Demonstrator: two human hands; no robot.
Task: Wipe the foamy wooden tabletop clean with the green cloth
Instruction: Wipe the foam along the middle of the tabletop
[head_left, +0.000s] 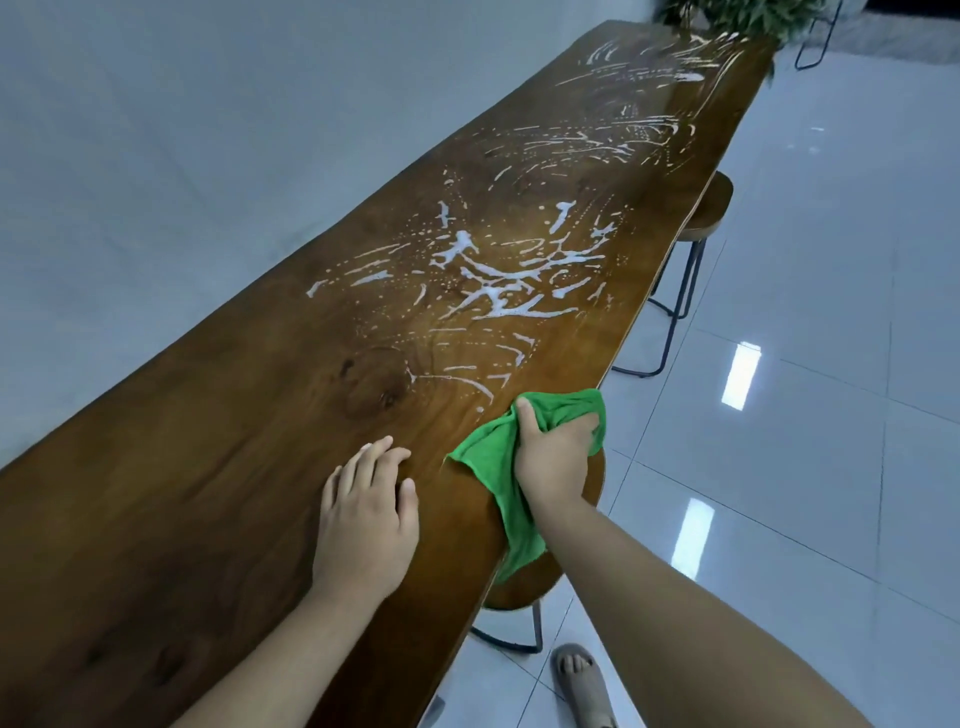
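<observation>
A long dark wooden tabletop (218, 467) runs from the near left to the far right. White foam streaks (498, 280) cover its middle and far stretch; the near part is bare wood. My right hand (556, 452) grips a bunched green cloth (488, 462) at the table's right edge, just below the nearest foam. One corner of the cloth hangs over the edge. My left hand (363, 514) rests flat on the wood with straight fingers, to the left of the cloth.
A grey wall runs along the table's left side. Two round wooden stools on black metal legs stand under the right edge, one far (711, 208), one near (524, 592). A leafy plant (748, 15) sits at the far end. Glossy tiled floor (810, 364) lies to the right, with my sandalled foot (582, 680).
</observation>
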